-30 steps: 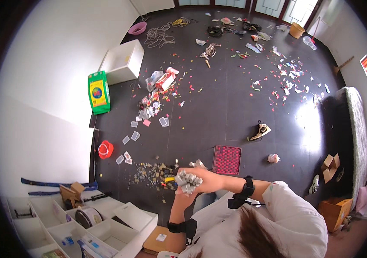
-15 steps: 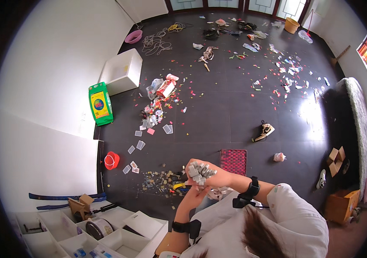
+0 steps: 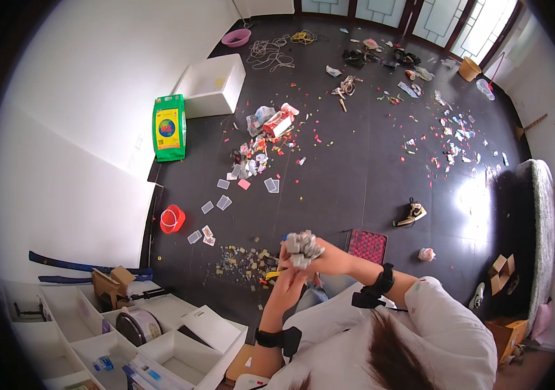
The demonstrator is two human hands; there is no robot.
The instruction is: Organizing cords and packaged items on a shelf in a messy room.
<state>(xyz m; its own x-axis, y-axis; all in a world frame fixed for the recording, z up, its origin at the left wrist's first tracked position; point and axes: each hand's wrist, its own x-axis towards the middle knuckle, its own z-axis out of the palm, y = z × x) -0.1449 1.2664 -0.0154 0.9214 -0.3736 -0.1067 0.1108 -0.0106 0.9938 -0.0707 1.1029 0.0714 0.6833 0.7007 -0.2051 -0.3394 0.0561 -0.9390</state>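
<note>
My right hand (image 3: 321, 259) is closed around a bunch of small grey block-like pieces (image 3: 303, 248), which stick out above the fingers. Pressed up against it from below is my left hand (image 3: 288, 281). Its fingers are bent and partly hidden behind the right hand, so what they grip, if anything, cannot be made out. Just left of both hands, a yellow object (image 3: 273, 275) shows beside a scatter of small grey and tan pieces (image 3: 245, 263) on the dark floor. It is too small to name.
A white compartment unit (image 3: 180, 344) stands at lower left, near a red bucket (image 3: 172, 220). Ahead lie a pink-and-black woven mat (image 3: 368, 247), a shoe (image 3: 411, 213), playing cards (image 3: 207, 235) and wrappers (image 3: 251, 162). A white box (image 3: 215, 84) and green bag (image 3: 169, 129) stand along the left wall.
The view has turned, so the room sits further right in it. Both hands stay together, slightly higher in view, and the right still holds the grey bunch, now more end-on.
</note>
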